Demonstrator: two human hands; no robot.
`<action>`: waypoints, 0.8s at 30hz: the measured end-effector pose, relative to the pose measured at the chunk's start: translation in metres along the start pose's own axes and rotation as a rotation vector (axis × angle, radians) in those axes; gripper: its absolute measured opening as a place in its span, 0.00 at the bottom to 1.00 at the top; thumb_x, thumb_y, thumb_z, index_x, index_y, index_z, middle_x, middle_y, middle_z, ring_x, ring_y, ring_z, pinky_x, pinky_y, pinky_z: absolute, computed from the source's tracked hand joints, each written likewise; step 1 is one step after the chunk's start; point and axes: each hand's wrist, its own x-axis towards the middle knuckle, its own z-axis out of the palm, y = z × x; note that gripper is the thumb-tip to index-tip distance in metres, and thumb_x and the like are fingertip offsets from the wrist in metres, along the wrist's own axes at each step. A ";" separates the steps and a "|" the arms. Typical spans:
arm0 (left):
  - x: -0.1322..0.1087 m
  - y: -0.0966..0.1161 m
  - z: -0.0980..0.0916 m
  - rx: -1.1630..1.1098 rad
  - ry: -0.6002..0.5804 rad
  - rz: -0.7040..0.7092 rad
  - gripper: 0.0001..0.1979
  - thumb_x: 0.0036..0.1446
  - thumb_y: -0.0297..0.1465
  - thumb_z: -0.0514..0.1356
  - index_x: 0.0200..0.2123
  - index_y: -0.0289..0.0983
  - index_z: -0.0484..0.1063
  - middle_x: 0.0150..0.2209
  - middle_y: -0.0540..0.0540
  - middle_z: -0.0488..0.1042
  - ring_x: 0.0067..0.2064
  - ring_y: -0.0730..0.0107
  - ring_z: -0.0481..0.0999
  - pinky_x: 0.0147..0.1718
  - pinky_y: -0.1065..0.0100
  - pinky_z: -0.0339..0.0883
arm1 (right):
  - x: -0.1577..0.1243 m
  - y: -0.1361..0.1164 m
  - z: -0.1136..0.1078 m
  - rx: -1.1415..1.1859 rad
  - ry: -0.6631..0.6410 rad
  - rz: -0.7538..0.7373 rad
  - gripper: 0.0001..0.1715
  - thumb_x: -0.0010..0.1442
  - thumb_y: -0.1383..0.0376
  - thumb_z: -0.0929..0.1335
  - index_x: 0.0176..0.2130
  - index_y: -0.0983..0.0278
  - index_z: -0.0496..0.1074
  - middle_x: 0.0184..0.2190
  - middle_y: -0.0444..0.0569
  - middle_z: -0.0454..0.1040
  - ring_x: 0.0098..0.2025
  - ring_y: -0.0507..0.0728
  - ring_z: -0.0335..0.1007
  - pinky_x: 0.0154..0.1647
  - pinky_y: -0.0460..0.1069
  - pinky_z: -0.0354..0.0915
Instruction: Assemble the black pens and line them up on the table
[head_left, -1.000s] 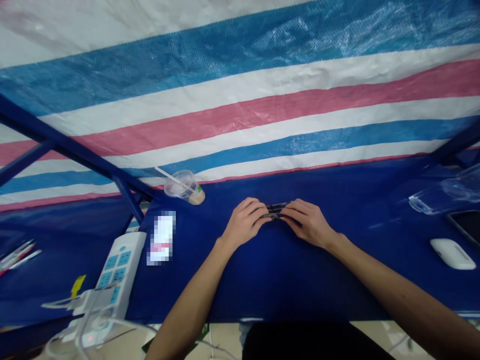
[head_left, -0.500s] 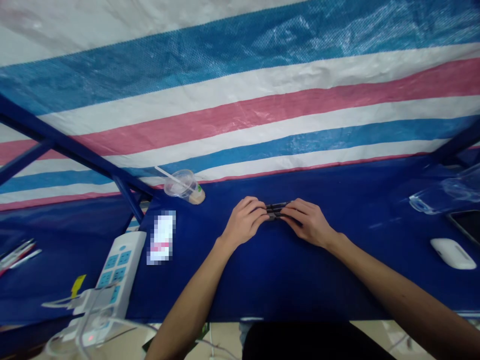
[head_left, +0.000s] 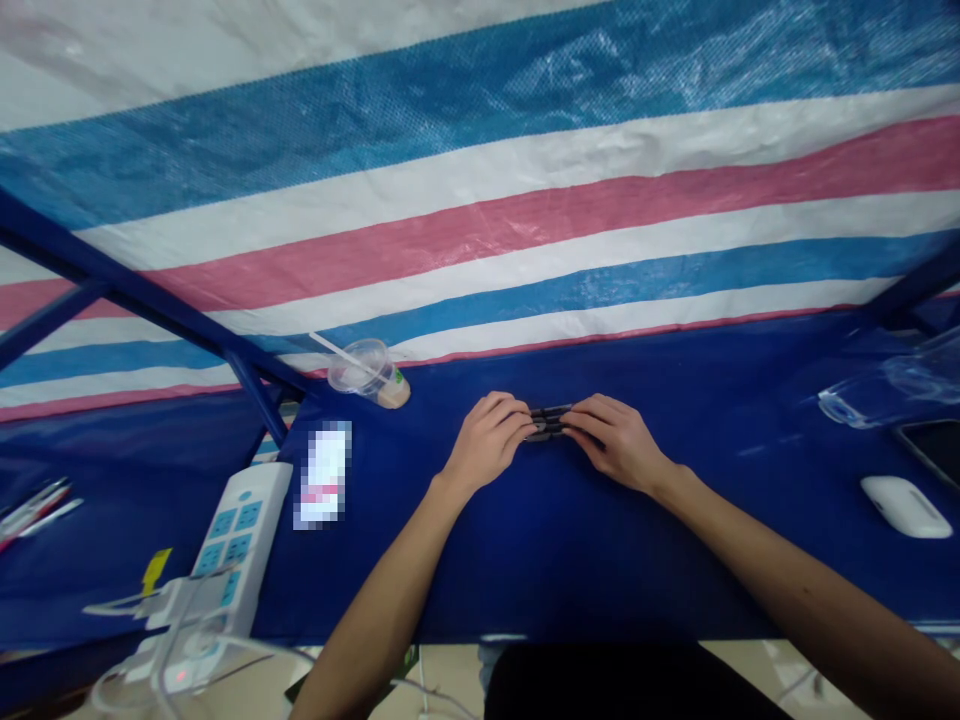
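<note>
Hardly anything moved: left hand (head_left: 489, 437) and right hand (head_left: 616, 440) pinch dark pens (head_left: 552, 421) from both sides, fingers closed.

No text, brand or number can be read. A small green mark on the plastic cup (head_left: 361, 368) is too small to make out; the yellow tag (head_left: 156, 570) near the power strip (head_left: 259, 490) shows no legible lettering, and the bright rectangle (head_left: 326, 465) on the worktop (head_left: 487, 570) is pixelated.

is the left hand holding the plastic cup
No, the left hand grips the slim dark items, and the plastic cup sits apart from it on the blue table.
</note>
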 end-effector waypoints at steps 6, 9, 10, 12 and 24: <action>0.002 0.000 -0.002 0.048 0.020 -0.082 0.08 0.71 0.33 0.58 0.43 0.38 0.76 0.44 0.44 0.79 0.48 0.61 0.73 0.47 0.57 0.67 | -0.001 0.004 0.001 -0.090 0.001 0.060 0.11 0.71 0.69 0.65 0.50 0.61 0.76 0.42 0.52 0.79 0.40 0.58 0.73 0.40 0.55 0.62; 0.001 -0.001 -0.003 0.063 0.036 -0.123 0.07 0.71 0.34 0.58 0.43 0.38 0.75 0.44 0.45 0.79 0.48 0.61 0.73 0.48 0.58 0.66 | 0.000 0.006 0.001 -0.101 0.040 0.084 0.10 0.71 0.70 0.66 0.48 0.61 0.76 0.41 0.51 0.79 0.40 0.58 0.74 0.41 0.55 0.61; 0.001 -0.002 -0.003 0.067 0.044 -0.133 0.07 0.71 0.34 0.58 0.43 0.38 0.75 0.44 0.45 0.79 0.48 0.61 0.74 0.48 0.58 0.66 | 0.000 0.007 0.000 -0.105 0.050 0.094 0.10 0.71 0.70 0.66 0.48 0.61 0.76 0.41 0.51 0.79 0.40 0.57 0.74 0.41 0.55 0.61; 0.000 -0.004 -0.004 0.074 0.065 -0.152 0.07 0.71 0.34 0.58 0.43 0.38 0.75 0.44 0.45 0.79 0.49 0.61 0.74 0.48 0.58 0.66 | -0.001 0.009 -0.001 -0.122 0.065 0.119 0.09 0.71 0.69 0.66 0.47 0.61 0.76 0.41 0.50 0.79 0.40 0.57 0.74 0.42 0.55 0.61; -0.002 -0.013 -0.006 0.061 0.101 -0.215 0.10 0.72 0.36 0.56 0.44 0.38 0.76 0.43 0.44 0.80 0.49 0.60 0.75 0.49 0.56 0.66 | -0.002 0.014 -0.002 -0.135 0.107 0.156 0.09 0.70 0.68 0.67 0.46 0.60 0.77 0.39 0.50 0.79 0.40 0.59 0.73 0.41 0.55 0.60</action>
